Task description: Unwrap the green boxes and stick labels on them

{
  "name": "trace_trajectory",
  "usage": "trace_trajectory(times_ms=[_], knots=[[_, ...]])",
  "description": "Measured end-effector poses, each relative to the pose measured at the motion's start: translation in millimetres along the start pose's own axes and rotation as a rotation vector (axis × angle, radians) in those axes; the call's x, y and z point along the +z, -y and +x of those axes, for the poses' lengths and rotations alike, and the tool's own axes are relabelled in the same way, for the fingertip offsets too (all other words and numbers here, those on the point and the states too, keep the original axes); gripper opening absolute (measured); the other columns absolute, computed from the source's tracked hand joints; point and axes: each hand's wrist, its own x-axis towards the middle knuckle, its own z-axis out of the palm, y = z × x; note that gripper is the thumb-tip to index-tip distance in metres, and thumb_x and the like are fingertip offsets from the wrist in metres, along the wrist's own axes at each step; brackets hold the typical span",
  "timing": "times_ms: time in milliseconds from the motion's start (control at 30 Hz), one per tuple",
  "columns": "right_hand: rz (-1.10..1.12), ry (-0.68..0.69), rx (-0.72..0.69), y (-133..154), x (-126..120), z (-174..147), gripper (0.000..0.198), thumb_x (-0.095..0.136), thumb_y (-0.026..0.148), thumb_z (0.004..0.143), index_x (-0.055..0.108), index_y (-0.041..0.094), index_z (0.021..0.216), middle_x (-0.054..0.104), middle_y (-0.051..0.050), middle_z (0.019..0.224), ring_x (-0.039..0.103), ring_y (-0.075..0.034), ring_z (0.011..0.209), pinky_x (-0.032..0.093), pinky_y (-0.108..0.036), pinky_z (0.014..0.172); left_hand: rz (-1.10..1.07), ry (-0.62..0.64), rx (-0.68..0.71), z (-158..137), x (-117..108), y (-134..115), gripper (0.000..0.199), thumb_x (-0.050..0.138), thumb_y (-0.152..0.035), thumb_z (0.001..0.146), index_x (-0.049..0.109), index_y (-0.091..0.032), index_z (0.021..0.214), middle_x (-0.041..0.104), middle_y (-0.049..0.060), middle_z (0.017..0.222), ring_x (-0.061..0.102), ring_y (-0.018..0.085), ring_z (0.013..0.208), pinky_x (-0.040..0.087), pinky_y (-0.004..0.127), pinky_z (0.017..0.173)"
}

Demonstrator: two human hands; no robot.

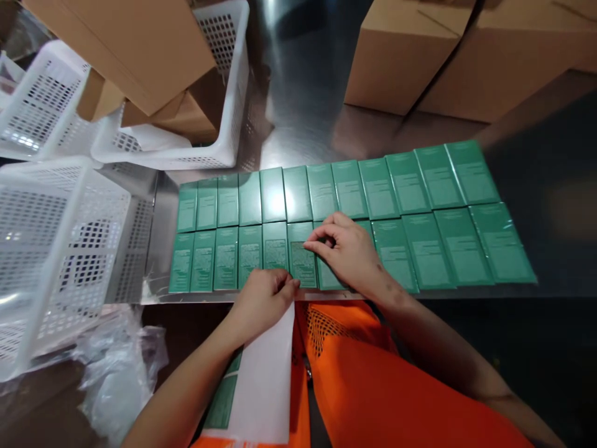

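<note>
Two rows of green boxes [321, 190] lie side by side on the metal table. My left hand [265, 295] is closed on the top end of a white sticker sheet [268, 379], which hangs below the table edge and carries dark green stickers [221, 401]. My right hand [347, 252] is over the front row, thumb and forefinger pinched at the upper corner of a dark green sticker [303, 264] that lies against one box. Similar printed rectangles show on front-row boxes to the left [250, 258]; those to the right look plain. My right hand hides part of the boxes beneath it.
White perforated baskets [233, 118] stand at the back left and left [88, 180], one with an open cardboard box [140, 50] in it. Large cardboard cartons [396, 68] sit at the back right. Clear plastic bags [116, 379] hang at the lower left.
</note>
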Motion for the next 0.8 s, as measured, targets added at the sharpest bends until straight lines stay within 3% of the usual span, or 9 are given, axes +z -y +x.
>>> trace_trajectory(times_ms=[467,667,733,800], knots=[[-0.175,0.006,0.004,5,6,-3,0.013,0.083,0.018,0.085,0.071,0.02,0.081,0.057,0.001,0.092,0.055,-0.013,0.067,0.039,-0.03,0.066,0.112,-0.022,-0.019,6,1,-9,0.035,0.047,-0.031,0.087,0.04,-0.022,0.054,0.036,-0.005,0.049,0.034,0.014,0.051,0.02,0.031,0.055],[-0.123,-0.123,0.068,2,6,1,0.027,0.078,0.011,0.082,0.06,0.016,0.102,0.06,-0.002,0.094,0.059,-0.017,0.071,0.04,-0.031,0.063,0.129,0.019,0.019,-4,-12,-3,0.04,0.046,-0.038,0.093,0.044,-0.022,0.056,0.042,-0.004,0.051,0.036,0.014,0.051,0.021,0.031,0.056],[0.017,-0.126,0.05,5,3,-5,0.021,0.072,0.017,0.087,0.058,0.018,0.104,0.06,-0.002,0.091,0.057,-0.015,0.067,0.043,-0.031,0.064,0.007,-0.113,0.022,-12,-26,8,0.042,0.045,-0.045,0.095,0.041,-0.023,0.059,0.041,-0.005,0.053,0.04,0.014,0.053,0.024,0.029,0.056],[0.241,-0.094,0.043,14,1,-15,0.021,0.068,0.031,0.093,0.057,0.02,0.107,0.061,-0.002,0.091,0.058,-0.015,0.067,0.047,-0.03,0.065,-0.121,-0.407,-0.018,-20,-45,21,0.045,0.043,-0.052,0.095,0.038,-0.023,0.061,0.037,-0.006,0.054,0.04,0.014,0.054,0.027,0.028,0.055]])
